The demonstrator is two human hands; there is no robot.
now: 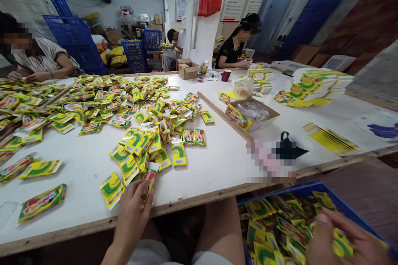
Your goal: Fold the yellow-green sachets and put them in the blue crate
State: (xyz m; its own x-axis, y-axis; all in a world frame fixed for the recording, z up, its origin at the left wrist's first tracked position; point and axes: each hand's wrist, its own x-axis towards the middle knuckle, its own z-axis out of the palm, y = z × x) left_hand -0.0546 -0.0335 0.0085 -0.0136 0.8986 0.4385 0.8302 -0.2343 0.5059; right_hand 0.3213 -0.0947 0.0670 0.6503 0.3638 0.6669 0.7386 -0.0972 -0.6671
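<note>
My left hand point(133, 211) rests at the near edge of the white table point(217, 165), its fingers closed on a yellow and green packet point(148, 185). More such packets point(137, 140) lie in a loose heap just beyond it. My right hand point(345, 240) is low at the right, over a blue crate point(311, 187) full of the same packets, with fingers curled round one yellow packet point(342, 245). My bare knees show under the table edge.
A wide spread of packets point(93, 99) covers the table's left and far side. An open cardboard box point(253, 114), a wooden stick point(224, 116), stacked yellow cards point(314, 85) and a red cup point(226, 75) lie to the right. Other people sit at the far side.
</note>
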